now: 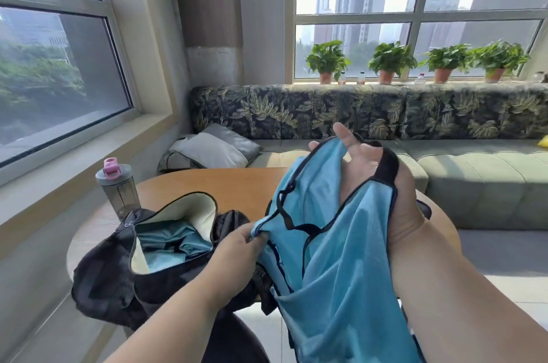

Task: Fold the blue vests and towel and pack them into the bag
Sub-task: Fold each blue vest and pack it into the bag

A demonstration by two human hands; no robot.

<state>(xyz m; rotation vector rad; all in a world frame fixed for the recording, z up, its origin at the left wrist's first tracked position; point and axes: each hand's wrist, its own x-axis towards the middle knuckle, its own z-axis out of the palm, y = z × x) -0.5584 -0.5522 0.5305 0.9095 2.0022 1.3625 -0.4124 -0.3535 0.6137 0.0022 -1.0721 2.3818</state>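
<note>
**Around the table: bottle, cushions, plants**

A grey bottle (pixel 118 189) with a pink lid stands upright on the round wooden table (pixel 207 183), by the window side. Behind it, a grey pillow (pixel 215 146) lies on the green sofa (pixel 474 167) (leaf-print backrest). Four potted plants (pixel 327 61) line the sill.

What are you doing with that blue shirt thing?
A person is holding up a blue vest above a round wooden table. The left hand pinches one edge of it, and the right hand is slipped through it with the fingers spread, a black strap over them. It is not folded yet. The black bag lies open on the table with some blue cloth already inside. A water bottle stands behind the bag.
</note>
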